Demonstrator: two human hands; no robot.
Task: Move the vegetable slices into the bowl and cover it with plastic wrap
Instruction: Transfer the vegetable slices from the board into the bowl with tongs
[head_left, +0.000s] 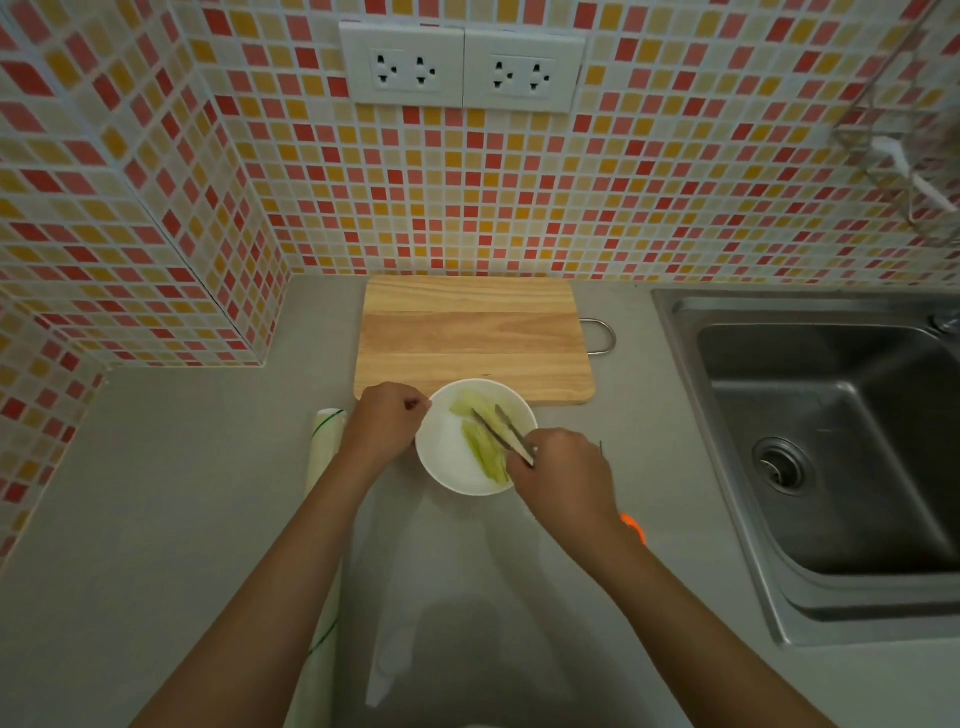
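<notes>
— Vegetable slices (480, 441), pale green and cut long, lie inside the round white bowl (447, 467) at the centre of the frame, on the grey counter (208, 493) just below the wooden cutting board (475, 338). How much is left?

— The board looks bare, so by my reading the moving is nearly or fully done. The right hand (563, 475) grips a pair of metal tongs (501, 428), its fingers curled round the handles; the tips reach into the bowl over the slices, a little apart, and I cannot tell whether they hold one. The left hand (387, 421) is at the bowl's left rim with curled fingers, seemingly pinching the edge to steady it.

— And the covering?

— Not begun. A roll of plastic wrap (324, 452) with a green line lies on the counter left of the bowl, partly under the left forearm. A clear sheet seems to lie lower in the frame, though it is too faint to be sure.

— Anything in the way?

— The tongs must come out first. Something orange (635, 526) peeks from behind the right wrist. The steel sink (831, 441) sits at the right, well apart from the bowl.
</notes>
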